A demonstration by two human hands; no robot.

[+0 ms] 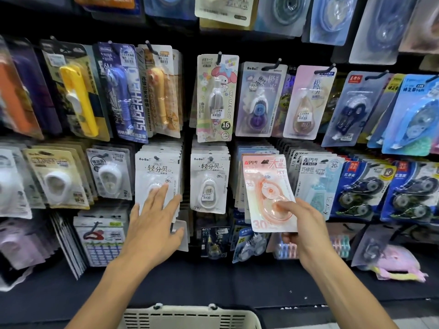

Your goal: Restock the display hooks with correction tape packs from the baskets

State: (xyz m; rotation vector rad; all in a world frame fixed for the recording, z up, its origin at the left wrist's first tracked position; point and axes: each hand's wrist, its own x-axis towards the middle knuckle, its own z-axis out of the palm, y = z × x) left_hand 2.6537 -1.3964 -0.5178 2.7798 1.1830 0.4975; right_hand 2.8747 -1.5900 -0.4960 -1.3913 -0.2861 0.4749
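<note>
The step in hand looks like hanging one pack on its hook. The right hand (301, 224) pinches a pink pack (266, 186) by its lower right corner, thumb on the blister and the other fingers behind the card, holding it upright in front of the lower row of the display wall (190, 43). The pack's top edge sits level with the stacked cards behind it, between the white BoBo packs (209, 181) and the pale blue packs (318, 181).

The left hand (154, 217) is released, fingers straight and spread, lying flat against the front card of another white stack (156, 172) to the left; it holds nothing.

A slotted basket (190, 317) shows at the bottom edge, below both arms; its contents are out of view.

Next, judging from this, the hang hole at the pack's top has to meet the hook tip behind it. I cannot see that hook, so the pack likely needs lifting and tilting forward before sliding on.
</note>
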